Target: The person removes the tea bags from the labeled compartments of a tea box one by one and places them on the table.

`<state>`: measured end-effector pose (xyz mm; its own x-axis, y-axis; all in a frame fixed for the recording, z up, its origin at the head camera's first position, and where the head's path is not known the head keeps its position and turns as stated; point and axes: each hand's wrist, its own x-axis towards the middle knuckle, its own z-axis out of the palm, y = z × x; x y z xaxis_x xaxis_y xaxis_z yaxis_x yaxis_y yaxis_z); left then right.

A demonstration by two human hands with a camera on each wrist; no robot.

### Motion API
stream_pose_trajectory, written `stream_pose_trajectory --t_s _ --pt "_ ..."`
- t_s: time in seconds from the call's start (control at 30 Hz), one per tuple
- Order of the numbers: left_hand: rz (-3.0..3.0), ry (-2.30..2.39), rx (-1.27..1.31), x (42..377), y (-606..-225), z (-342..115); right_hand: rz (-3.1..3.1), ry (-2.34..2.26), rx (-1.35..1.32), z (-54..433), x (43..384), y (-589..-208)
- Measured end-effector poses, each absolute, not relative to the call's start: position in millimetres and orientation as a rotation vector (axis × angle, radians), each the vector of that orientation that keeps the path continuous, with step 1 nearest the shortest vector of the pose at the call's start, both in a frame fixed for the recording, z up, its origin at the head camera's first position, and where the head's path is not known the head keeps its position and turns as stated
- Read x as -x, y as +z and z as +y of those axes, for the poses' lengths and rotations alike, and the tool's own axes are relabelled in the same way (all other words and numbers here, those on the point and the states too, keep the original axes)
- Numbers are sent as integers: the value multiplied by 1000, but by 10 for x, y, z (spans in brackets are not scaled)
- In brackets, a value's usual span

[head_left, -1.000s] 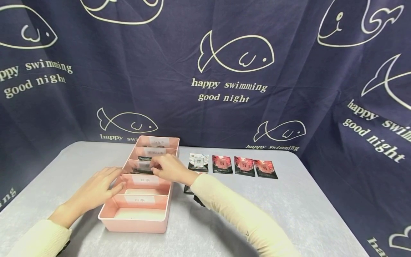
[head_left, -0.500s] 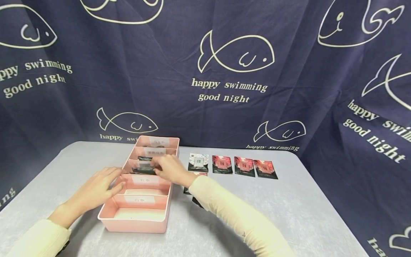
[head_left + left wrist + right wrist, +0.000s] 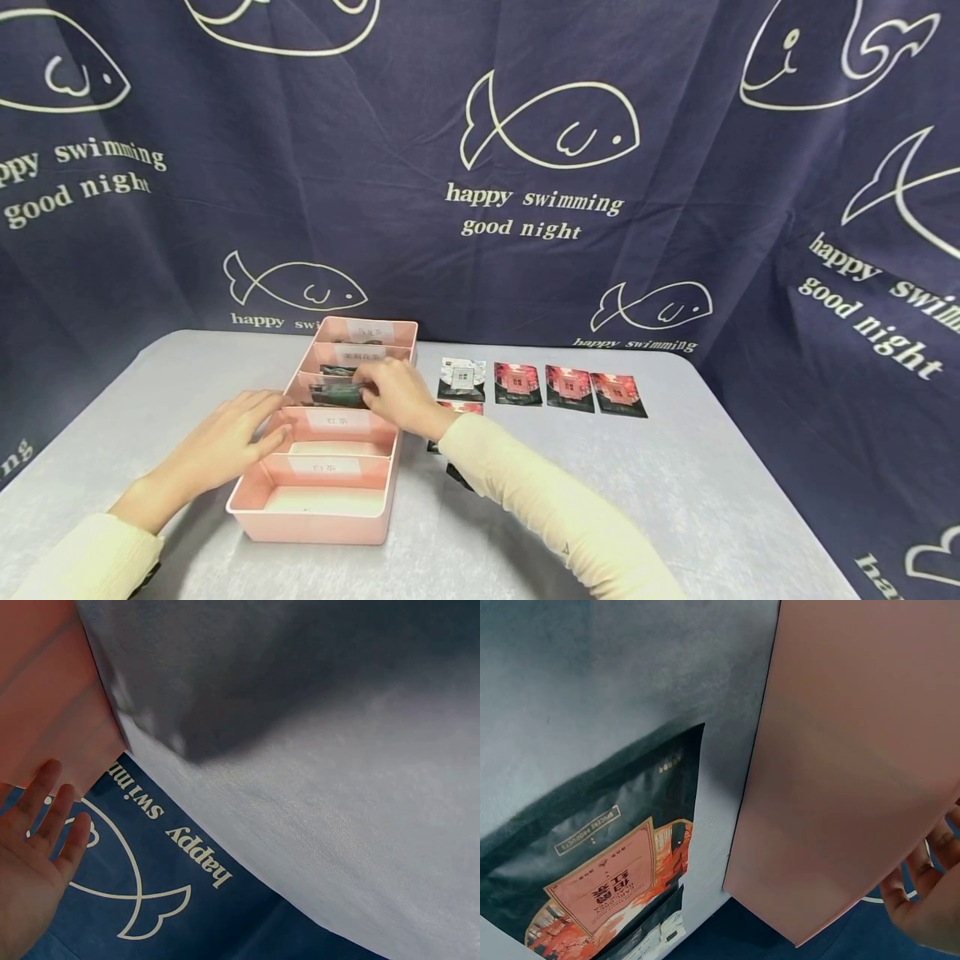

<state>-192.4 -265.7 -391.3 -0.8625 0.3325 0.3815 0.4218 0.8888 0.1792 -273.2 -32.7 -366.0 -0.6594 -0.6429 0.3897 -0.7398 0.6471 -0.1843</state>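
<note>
A pink divided box (image 3: pixel 315 527) with paper labels on its dividers stands at the left of the table. My left hand (image 3: pixel 217 442) rests on its left rim, fingers fairly straight; the left wrist view shows the fingers (image 3: pixel 56 817) by the outer wall. My right hand (image 3: pixel 397 396) reaches over the right rim into the middle compartment. Its curled fingers pinch the right end of a dark green tea sachet (image 3: pixel 337 395); the fingertips are partly hidden. Another dark sachet (image 3: pixel 337 370) stands in the compartment behind.
Right of the box lie red-and-black tea sachets (image 3: pixel 517 384) in a row with a white-and-black one (image 3: pixel 462 380). More sachets (image 3: pixel 459 477) lie partly under the right forearm. In the right wrist view a red-and-green sachet (image 3: pixel 607 862) lies beside the box wall. A navy fish-print curtain (image 3: pixel 555 275) hangs behind.
The dark green sachet in the middle compartment has risen and tilted slightly, showing more of its face. My right hand has shifted slightly right; the left hand stays on the rim.
</note>
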Motion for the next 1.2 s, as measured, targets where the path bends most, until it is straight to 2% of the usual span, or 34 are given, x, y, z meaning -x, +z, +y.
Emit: stream_pose_trajectory --t_s 0.4,1.2 --pt "-2709 -348 566 1936 -3930 -2661 -2530 494 -998 -268 2716 -3633" --pt "-2704 -338 579 1933 -3921 -2668 -2409 748 -957 38 2661 -3203"
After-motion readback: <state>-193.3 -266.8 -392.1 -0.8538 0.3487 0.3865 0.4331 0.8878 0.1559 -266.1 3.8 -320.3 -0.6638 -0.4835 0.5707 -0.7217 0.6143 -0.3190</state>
